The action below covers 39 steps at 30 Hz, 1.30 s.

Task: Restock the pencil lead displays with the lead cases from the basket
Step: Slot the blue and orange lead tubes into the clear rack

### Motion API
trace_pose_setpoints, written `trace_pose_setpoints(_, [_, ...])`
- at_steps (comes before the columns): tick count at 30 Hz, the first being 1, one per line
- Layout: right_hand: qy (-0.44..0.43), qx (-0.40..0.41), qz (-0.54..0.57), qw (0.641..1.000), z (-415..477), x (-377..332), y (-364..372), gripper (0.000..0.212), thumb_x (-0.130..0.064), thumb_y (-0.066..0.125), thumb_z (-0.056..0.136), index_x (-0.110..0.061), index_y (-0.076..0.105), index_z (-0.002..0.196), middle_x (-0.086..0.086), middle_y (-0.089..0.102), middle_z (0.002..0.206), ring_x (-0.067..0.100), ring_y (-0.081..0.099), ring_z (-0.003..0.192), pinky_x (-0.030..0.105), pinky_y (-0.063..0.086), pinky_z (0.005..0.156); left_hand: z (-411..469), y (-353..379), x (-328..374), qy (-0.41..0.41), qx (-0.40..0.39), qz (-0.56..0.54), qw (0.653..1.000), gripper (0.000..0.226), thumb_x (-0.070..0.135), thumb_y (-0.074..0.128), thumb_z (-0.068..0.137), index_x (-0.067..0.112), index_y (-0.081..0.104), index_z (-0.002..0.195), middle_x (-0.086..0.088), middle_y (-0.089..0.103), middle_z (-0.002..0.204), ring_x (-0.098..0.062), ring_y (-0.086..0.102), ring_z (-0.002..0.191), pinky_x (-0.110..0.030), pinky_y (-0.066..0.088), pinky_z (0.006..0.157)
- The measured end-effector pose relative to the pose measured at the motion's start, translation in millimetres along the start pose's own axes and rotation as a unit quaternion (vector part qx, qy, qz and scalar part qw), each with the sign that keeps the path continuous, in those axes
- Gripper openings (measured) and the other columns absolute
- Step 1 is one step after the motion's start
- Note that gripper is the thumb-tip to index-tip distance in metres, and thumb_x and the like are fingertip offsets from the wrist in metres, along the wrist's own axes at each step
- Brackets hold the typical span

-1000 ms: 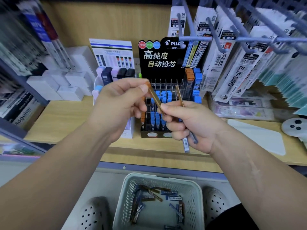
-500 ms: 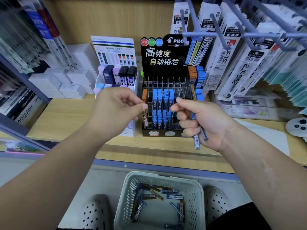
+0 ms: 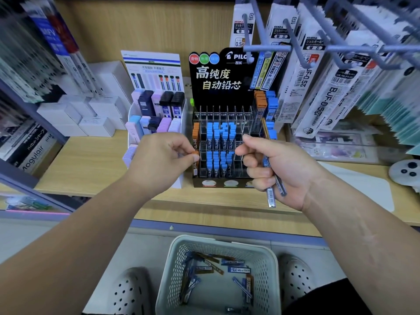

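Note:
A black lead display (image 3: 223,80) with clear slots stands on the wooden shelf, its middle slots filled with blue-capped cases. My left hand (image 3: 159,160) pinches an orange-capped lead case (image 3: 195,161) standing in the display's leftmost column, front row. My right hand (image 3: 275,164) grips several lead cases (image 3: 271,192) in a bundle just in front of the display's right side. A pale green basket (image 3: 266,255) on the floor below holds several more loose lead cases (image 3: 211,269).
A white display of pastel and black cases (image 3: 156,110) stands left of the black one. White boxes (image 3: 95,117) sit further left. Refill packs hang from grey hooks (image 3: 295,46) above right. A wooden shelf edge (image 3: 216,208) runs across. White clogs flank the basket.
My left hand took one orange-capped case from the right hand's bundle and lowered it into the display's leftmost front slot. The right hand stayed put with its bundle.

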State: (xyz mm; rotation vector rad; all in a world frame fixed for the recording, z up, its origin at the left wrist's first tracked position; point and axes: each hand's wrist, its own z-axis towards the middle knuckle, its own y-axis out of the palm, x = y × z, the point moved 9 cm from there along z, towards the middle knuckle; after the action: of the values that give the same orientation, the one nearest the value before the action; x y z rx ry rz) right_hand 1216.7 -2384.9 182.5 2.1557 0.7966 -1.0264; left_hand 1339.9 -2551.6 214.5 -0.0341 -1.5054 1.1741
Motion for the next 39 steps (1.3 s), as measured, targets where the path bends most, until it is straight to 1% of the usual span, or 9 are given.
trace_pose_setpoints(14, [0.004,-0.003,-0.005,1.0,2,3,4,0.026,-0.033,0.066,0.096,-0.007,0.069,0.095,-0.001,0.047,0.064,0.007,0.027,0.046,0.017,0.022,0.036,2,9,1,0.025,-0.007,0.012,1.0,0.012,0.015,0.081,0.082,0.016,0.072,0.073,0.022,0.057,0.054,-0.001,0.051,0.051,-0.007,0.035,0.051])
trace_pose_setpoints(17, [0.005,-0.004,-0.006,1.0,2,4,4,0.025,-0.032,0.065,0.096,-0.007,0.069,0.093,-0.001,0.046,0.064,0.007,0.027,0.046,0.017,0.021,0.036,2,11,2,0.076,-0.007,0.093,0.993,0.011,0.018,0.082,0.079,0.017,0.073,0.073,0.016,0.057,0.061,0.0,0.052,0.059,-0.008,0.034,0.058])
trace_pose_setpoints(22, [0.008,-0.013,-0.014,1.0,4,6,6,0.013,-0.02,0.067,0.095,-0.008,0.069,0.092,-0.001,0.048,0.064,0.007,0.029,0.047,0.017,0.02,0.037,-1,21,6,0.139,-0.02,0.197,0.97,0.02,0.021,0.087,0.072,0.017,0.068,0.071,0.004,0.057,0.07,-0.018,0.054,0.064,-0.032,0.049,0.06])
trace_pose_setpoints(24, [0.007,-0.021,-0.031,0.999,3,6,8,0.003,-0.011,0.068,0.093,-0.01,0.068,0.091,-0.001,0.048,0.063,0.007,0.03,0.046,0.017,0.019,0.038,-1,21,6,0.138,-0.022,0.207,0.968,0.023,0.022,0.087,0.072,0.017,0.064,0.07,0.006,0.054,0.067,-0.018,0.053,0.062,-0.033,0.049,0.058])
trace_pose_setpoints(30, [0.022,-0.068,-0.07,0.995,-2,12,20,0.013,0.0,0.063,0.092,-0.01,0.07,0.088,-0.003,0.044,0.062,0.005,0.029,0.044,0.017,0.018,0.038,4,23,3,0.118,-0.054,0.239,0.962,0.035,0.03,0.086,0.073,0.028,0.051,0.068,0.011,0.051,0.064,-0.015,0.053,0.066,-0.033,0.048,0.059])
trace_pose_setpoints(33, [0.028,-0.082,-0.081,0.993,-3,15,25,0.016,0.002,0.063,0.091,-0.011,0.069,0.086,-0.004,0.043,0.059,0.005,0.028,0.044,0.017,0.019,0.038,7,12,13,0.088,-0.054,0.157,0.982,0.025,0.036,0.084,0.076,0.031,0.064,0.089,0.011,0.062,0.07,-0.005,0.053,0.061,-0.031,0.05,0.062])
trace_pose_setpoints(35, [0.03,-0.094,-0.091,0.991,-5,16,29,0.015,0.002,0.064,0.09,-0.011,0.069,0.087,-0.004,0.043,0.058,0.006,0.026,0.045,0.017,0.019,0.038,6,5,29,0.041,-0.051,-0.023,0.998,0.025,0.032,0.079,0.083,0.028,0.069,0.106,0.007,0.068,0.074,-0.004,0.05,0.054,-0.023,0.046,0.059])
trace_pose_setpoints(37, [0.032,-0.104,-0.108,0.988,-6,18,33,0.015,0.002,0.065,0.09,-0.012,0.069,0.086,-0.005,0.041,0.056,0.006,0.024,0.046,0.018,0.018,0.039,2,6,47,-0.006,-0.068,-0.191,0.979,0.02,0.025,0.072,0.089,0.025,0.071,0.108,-0.003,0.071,0.081,-0.003,0.05,0.053,-0.016,0.042,0.057])
trace_pose_setpoints(39, [0.03,-0.118,-0.141,0.982,-9,21,40,0.014,0.001,0.065,0.09,-0.012,0.068,0.086,-0.006,0.038,0.052,0.007,0.024,0.045,0.018,0.019,0.039,-4,14,61,-0.027,-0.082,-0.245,0.966,0.013,0.016,0.069,0.09,0.014,0.074,0.102,-0.008,0.07,0.077,0.001,0.049,0.05,-0.01,0.039,0.054])
